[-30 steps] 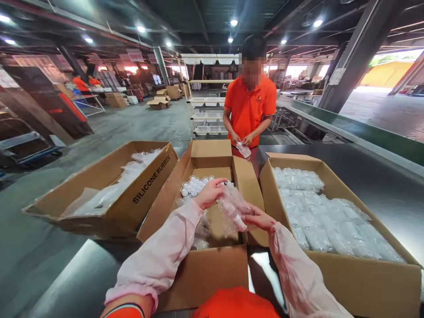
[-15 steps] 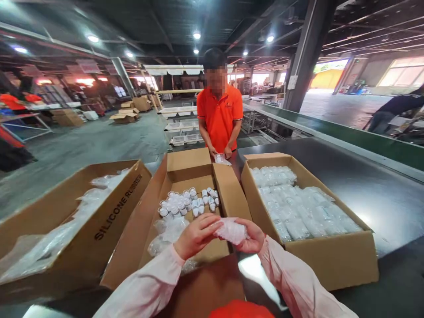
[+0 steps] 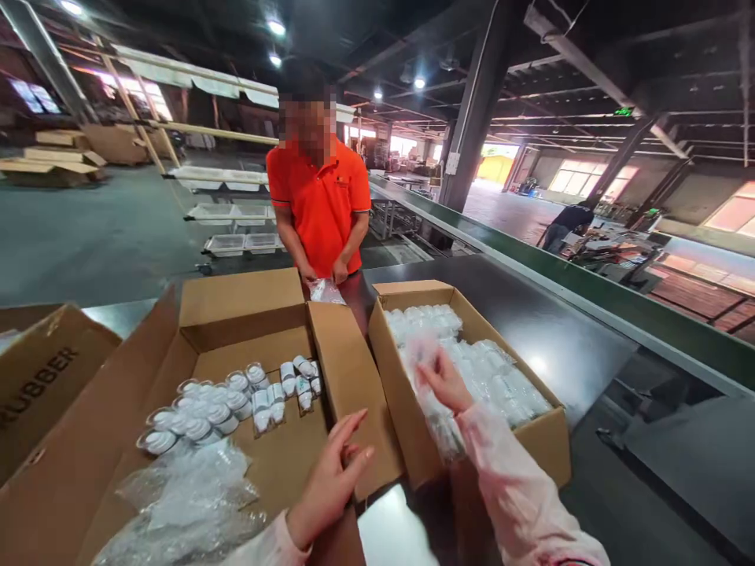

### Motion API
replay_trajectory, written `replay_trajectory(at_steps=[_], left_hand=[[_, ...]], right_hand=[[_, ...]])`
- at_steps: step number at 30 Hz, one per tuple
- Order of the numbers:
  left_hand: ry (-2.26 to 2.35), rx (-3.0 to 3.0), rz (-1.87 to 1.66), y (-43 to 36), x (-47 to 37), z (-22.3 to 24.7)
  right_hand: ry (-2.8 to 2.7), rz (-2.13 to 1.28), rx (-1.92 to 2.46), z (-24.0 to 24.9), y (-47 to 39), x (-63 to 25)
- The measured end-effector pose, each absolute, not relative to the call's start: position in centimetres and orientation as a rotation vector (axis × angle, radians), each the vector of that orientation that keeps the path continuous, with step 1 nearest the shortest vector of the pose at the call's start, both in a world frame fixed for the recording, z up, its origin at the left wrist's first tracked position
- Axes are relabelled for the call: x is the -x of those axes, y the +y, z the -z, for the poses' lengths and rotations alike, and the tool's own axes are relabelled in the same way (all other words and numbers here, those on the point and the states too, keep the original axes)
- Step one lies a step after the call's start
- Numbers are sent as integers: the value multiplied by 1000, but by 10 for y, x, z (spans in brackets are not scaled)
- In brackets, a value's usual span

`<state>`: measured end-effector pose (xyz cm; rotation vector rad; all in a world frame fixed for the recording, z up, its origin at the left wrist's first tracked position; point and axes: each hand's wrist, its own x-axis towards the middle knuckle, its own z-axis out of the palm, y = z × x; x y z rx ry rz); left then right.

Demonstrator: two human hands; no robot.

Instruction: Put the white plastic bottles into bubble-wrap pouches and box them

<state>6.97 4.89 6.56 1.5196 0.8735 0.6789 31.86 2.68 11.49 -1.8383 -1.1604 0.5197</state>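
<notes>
My right hand [image 3: 447, 383] grips a translucent plastic-wrapped packet [image 3: 420, 354], blurred by motion, above the near-left side of the right cardboard box [image 3: 539, 457]. Rows of clear-bagged pieces [image 3: 507, 377] fill that box. My left hand [image 3: 333, 479] is empty, fingers apart, over the right flap side of the middle cardboard box [image 3: 244, 321]. Inside the middle box lie several small white bottles [image 3: 268, 405], a group of round white pieces in clear cups [image 3: 200, 417], and a heap of clear plastic bags [image 3: 189, 487].
Across the table a person in an orange shirt [image 3: 322, 212] handles a clear bag [image 3: 326, 291]. Another cardboard box [image 3: 53, 377] stands at left. A green conveyor belt [image 3: 531, 255] runs behind the dark tabletop [image 3: 501, 291]. White trays [image 3: 227, 245] sit on a rack.
My view has turned right. My hands, both at the packet before, are now apart: the left has let go, and the right has carried the packet over to the right box.
</notes>
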Motion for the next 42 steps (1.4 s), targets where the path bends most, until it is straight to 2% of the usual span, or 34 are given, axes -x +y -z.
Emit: replay_trajectory(at_steps=[5,11,17,20,23,25,28,32,38,42], left_hand=[[1032,-1372,-654,66,-41,-53],[1182,-1244,-675,89,1,-34],[1424,-1444,-779,119,56,-7],[1750,-1775,-628,137,92,9],[1861,-1922,-340,144,120,24],[1856,-1948,-212,146,128,32],[1800,-1953,-187,148,130,40],[1677,-1981,-281,155,120,43],[1618,-1825,-513,167,106,28],[1452,-1627,-734,167,94,-7]], right_hand=[[-949,-382,2346,-122,35,-456],[-1034,-371,2614,-99,29,-491],[-1358,-485,2525,-103,37,-512],[-1498,-281,2426,-104,53,-497],[-1750,-13,1961,-113,50,-420],[-1835,-175,1721,-118,39,-345],[-2074,-797,1457,-113,34,-236],[-2159,-1267,1226,-82,51,-148],[-1961,-1589,1190,-28,64,-126],[-1591,-1494,1369,-13,70,-141]])
